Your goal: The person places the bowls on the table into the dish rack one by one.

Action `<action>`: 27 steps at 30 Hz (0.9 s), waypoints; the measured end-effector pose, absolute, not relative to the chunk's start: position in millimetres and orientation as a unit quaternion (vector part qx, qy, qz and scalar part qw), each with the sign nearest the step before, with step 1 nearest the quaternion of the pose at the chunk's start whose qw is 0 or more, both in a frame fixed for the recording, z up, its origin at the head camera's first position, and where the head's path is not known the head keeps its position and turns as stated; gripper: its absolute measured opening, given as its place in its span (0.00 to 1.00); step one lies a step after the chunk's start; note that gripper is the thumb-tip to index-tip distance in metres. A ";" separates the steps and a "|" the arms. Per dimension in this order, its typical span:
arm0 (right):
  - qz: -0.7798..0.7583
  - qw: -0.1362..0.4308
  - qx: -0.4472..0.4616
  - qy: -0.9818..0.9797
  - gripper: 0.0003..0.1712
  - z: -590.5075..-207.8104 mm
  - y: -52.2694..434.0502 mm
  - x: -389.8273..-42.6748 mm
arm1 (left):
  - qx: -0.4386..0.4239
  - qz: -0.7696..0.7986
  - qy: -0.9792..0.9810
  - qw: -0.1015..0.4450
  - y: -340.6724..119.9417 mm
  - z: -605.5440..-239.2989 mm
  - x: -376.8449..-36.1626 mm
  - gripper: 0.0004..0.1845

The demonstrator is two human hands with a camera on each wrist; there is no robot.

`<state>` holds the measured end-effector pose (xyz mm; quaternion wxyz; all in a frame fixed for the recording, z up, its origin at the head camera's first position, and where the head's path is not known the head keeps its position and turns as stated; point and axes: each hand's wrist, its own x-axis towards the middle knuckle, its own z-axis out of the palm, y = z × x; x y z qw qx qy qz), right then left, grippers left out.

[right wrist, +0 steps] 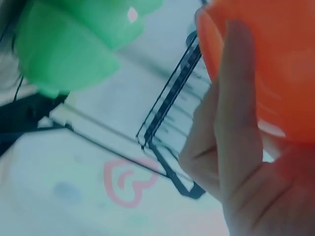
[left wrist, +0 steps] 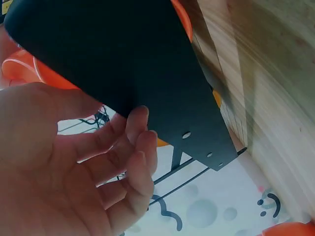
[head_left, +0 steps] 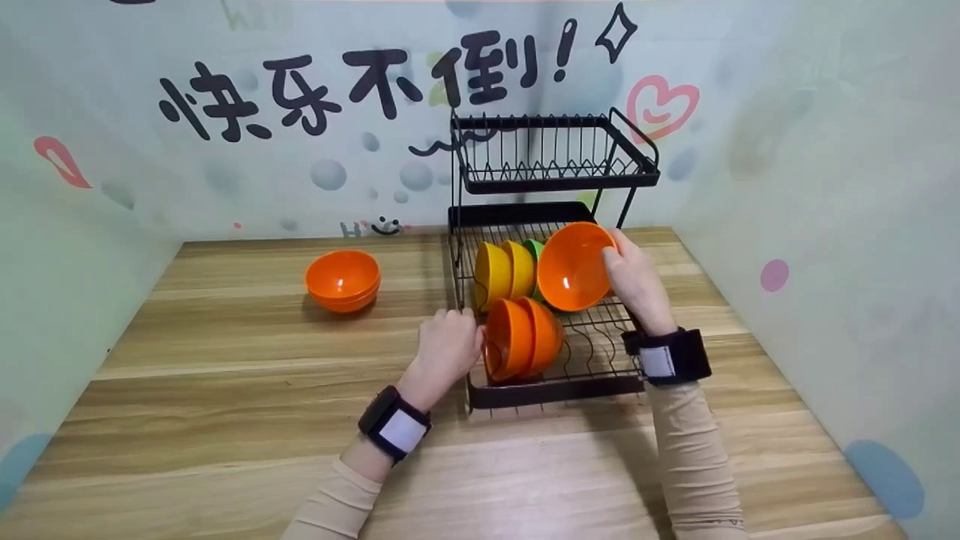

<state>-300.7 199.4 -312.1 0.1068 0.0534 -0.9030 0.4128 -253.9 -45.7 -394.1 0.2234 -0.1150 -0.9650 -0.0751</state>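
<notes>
Orange, smooth and glossy, the plastic bowl (head_left: pixel 574 266) sits tilted on edge in your right hand (head_left: pixel 636 283), fingers curled over its rim above the black wire dish rack (head_left: pixel 592 352); your left hand (head_left: pixel 447 346) rests open-fingered against the rack's side, likely steadying it; two orange bowls (head_left: pixel 521 337) stand in the wires beside yellow bowls (head_left: pixel 504 271); another orange pair (head_left: pixel 343 280) is stacked on the wooden desk (head_left: pixel 225 390).

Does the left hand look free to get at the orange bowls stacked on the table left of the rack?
Probably yes. The left hand rests at the dish rack's left edge, holding nothing, and only bare wooden table lies between it and the stacked orange bowls.
</notes>
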 end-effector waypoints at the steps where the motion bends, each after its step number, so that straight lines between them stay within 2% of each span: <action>1: 0.398 0.107 0.050 -0.910 0.24 -312.0 200.2 -300.5 | -0.111 -0.069 -0.965 0.227 -45.4 -395.6 -253.4 0.15; 6: 0.356 0.105 0.040 -0.928 0.24 -311.8 201.7 -299.2 | -0.076 -0.051 -0.973 0.212 -44.0 -398.9 -251.4 0.18; 15: 0.299 0.081 0.028 -0.950 0.24 -311.2 205.6 -296.0 | -0.053 -0.032 -0.993 0.103 -42.9 -395.2 -253.0 0.16; 21: 0.269 0.045 0.019 -0.962 0.26 -312.8 205.8 -295.3 | -0.057 -0.039 -0.992 0.102 -42.7 -393.7 -251.9 0.16; 27: 0.212 0.035 0.027 -0.976 0.26 -316.4 201.5 -295.0 | -0.063 -0.043 -0.992 0.101 -43.7 -392.0 -251.7 0.16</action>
